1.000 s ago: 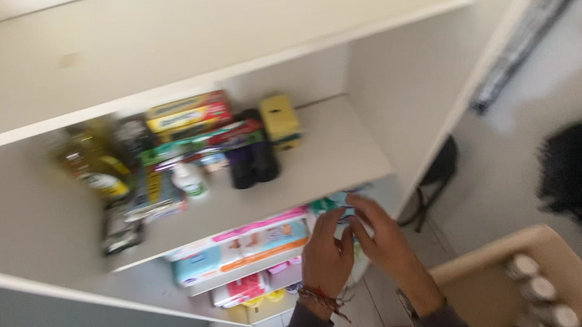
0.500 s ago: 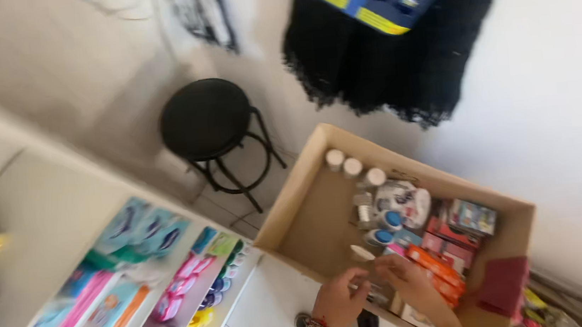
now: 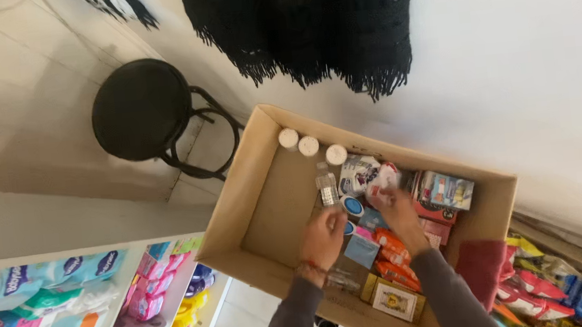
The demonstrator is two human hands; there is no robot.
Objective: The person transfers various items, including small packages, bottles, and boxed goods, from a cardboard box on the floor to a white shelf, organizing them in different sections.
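An open cardboard box (image 3: 239,211) sits on the floor below me, with both my hands inside it. My left hand (image 3: 323,238) is closed around the lower end of a small clear bottle (image 3: 326,185) that stands near the box's middle. My right hand (image 3: 399,213) grips a white and red packet (image 3: 382,176), blurred, just above several small boxes and orange packets (image 3: 391,246). A light blue card (image 3: 362,250) lies between my wrists. Both sleeves are grey, and the left wrist wears a red thread band.
Three white-capped containers (image 3: 309,145) stand in the box's far corner. A black round stool (image 3: 140,110) stands to the left, with a black fringed garment (image 3: 320,25) hanging above. Shelves of wipes and tissue packs (image 3: 56,307) fill the lower left. Snack packets (image 3: 552,288) lie lower right.
The view swung from the white shelves down to the cardboard box. Both hands left the shelf edge and reached into the box, closing on the bottle and the packet.
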